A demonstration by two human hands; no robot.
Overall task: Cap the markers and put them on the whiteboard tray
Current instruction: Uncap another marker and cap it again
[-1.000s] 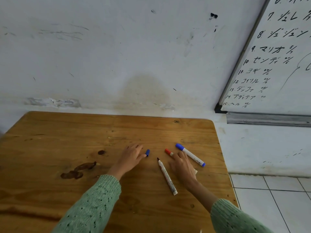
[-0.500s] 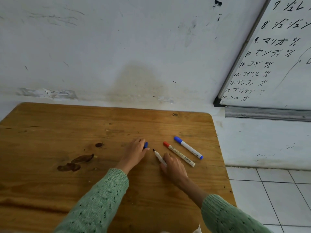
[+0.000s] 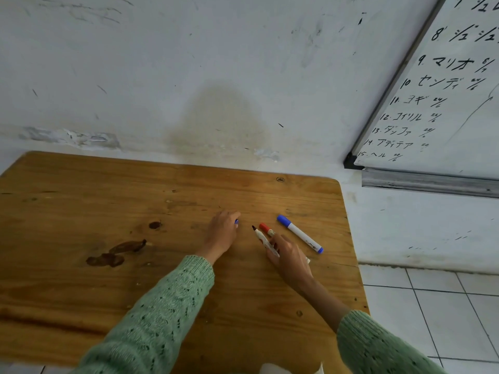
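Head view: both your hands are down on the wooden bench [image 3: 81, 201].
Your right hand [image 3: 290, 256] pinches the uncapped black-tipped marker [image 3: 260, 236], the red-capped marker [image 3: 267, 229] just beside it; your left hand [image 3: 222, 233] curls over a blue cap [image 3: 236, 221]. Farther right lies the blue marker [image 3: 299, 234], capped; beyond, the whiteboard tray [image 3: 429, 182].

Whiteboard [image 3: 442, 103] lists 8 to 15 (Japanese names).
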